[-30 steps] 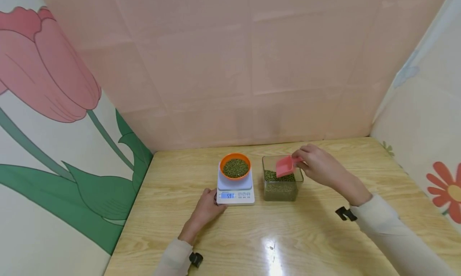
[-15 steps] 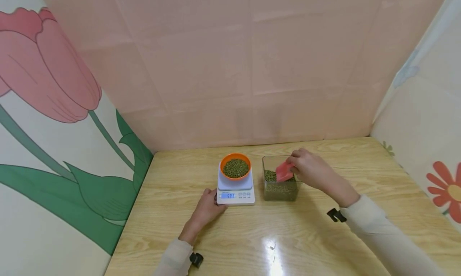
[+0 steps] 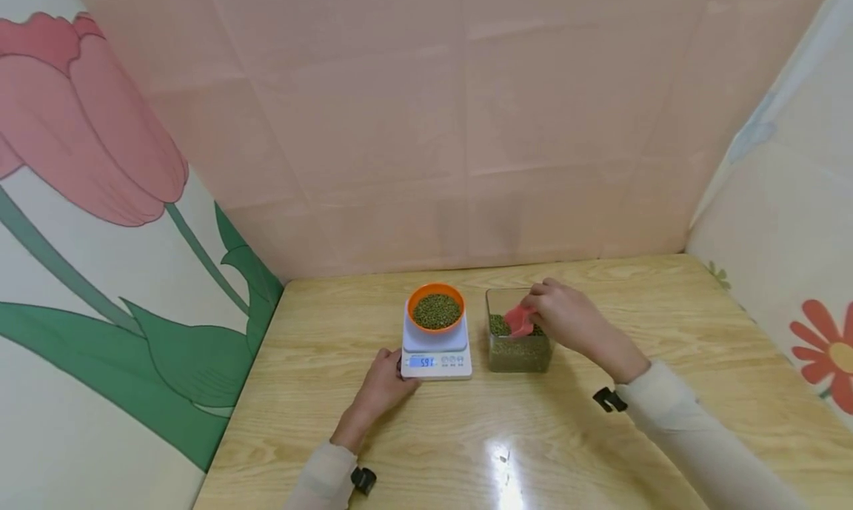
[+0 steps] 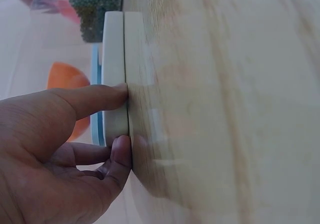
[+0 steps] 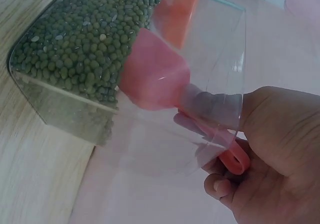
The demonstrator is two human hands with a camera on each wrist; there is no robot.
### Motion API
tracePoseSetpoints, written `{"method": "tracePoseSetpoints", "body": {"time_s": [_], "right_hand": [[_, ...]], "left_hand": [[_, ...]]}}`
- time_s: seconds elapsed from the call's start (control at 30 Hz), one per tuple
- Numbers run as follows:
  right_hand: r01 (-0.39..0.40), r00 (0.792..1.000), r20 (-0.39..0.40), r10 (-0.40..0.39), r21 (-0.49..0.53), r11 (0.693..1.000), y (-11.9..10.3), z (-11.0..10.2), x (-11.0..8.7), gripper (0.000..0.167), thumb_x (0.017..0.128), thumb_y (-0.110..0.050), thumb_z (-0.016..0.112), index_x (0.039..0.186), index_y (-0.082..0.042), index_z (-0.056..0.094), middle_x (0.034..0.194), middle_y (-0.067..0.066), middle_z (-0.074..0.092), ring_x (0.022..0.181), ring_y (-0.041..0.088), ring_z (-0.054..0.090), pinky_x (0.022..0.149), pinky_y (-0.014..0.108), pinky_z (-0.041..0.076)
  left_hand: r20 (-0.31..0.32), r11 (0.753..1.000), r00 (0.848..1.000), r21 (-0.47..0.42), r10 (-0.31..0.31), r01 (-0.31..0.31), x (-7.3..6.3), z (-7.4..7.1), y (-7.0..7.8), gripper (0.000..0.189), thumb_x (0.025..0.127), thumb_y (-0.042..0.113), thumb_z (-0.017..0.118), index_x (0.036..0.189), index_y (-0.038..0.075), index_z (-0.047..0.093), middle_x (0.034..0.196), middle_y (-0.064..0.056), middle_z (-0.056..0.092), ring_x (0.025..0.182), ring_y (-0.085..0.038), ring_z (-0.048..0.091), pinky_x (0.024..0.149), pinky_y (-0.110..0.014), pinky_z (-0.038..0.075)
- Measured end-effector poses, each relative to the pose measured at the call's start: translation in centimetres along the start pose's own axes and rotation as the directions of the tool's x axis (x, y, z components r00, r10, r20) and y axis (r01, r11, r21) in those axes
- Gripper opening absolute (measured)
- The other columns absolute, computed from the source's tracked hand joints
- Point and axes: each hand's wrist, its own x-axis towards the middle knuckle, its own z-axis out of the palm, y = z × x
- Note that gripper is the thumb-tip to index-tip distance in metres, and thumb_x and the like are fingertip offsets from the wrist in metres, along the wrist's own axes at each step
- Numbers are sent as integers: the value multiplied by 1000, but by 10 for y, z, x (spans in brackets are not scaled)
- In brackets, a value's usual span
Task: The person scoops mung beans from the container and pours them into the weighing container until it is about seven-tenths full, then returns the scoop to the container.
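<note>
My right hand (image 3: 566, 314) grips the handle of a pink scoop (image 3: 517, 322), its bowl dipped into green mung beans (image 5: 85, 43) inside a clear rectangular container (image 3: 520, 357). The right wrist view shows the scoop (image 5: 155, 73) tilted, with its lip among the beans. To the left, a white kitchen scale (image 3: 436, 373) bears an orange bowl (image 3: 436, 288) of mung beans (image 3: 436, 312). My left hand (image 3: 383, 384) holds the scale's front left corner; in the left wrist view the thumb and fingers lie against the edges of the scale (image 4: 114, 58).
The scale's lit display (image 3: 421, 362) appears to read 591. Both things stand side by side on a wood-grain table (image 3: 453, 436), near its back edge. A pink covered wall (image 3: 426, 162) rises behind, with flower-printed walls at either side.
The right hand has moved left and down with the scoop, from above the beans in the container into them. The left hand, scale and bowl stay put.
</note>
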Motion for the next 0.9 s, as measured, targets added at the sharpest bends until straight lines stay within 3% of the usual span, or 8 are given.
{"method": "tracePoseSetpoints", "body": {"time_s": [0.33,0.63,0.9], "right_hand": [[-19,1000,12,19,21,1000,2,10,0,13,85,0,86,96,-6,82,92,5,75,80,21,58,69,37,53],[-8,1000,2,8,33,999,5,10,-2,15,85,-5,88,99,-7,82,93,4,75,83,22,62,75,41,55],[-53,999,-8,54,50,997,5,5,-9,22,91,-14,84,110,-3,80,107,12,75,97,30,65,83,46,57]], "left_hand": [[4,1000,1000,5,17,-17,1,2,3,49,91,11,83,137,2,68,105,-9,61,95,-19,42,75,-25,42],[1,1000,1000,22,1,-1,2,0,5,50,91,13,82,139,4,68,106,-8,61,96,-18,43,77,-26,42],[46,999,999,39,-19,17,2,-1,6,52,93,16,82,141,7,67,111,-5,66,100,-19,45,81,-30,44]]}}
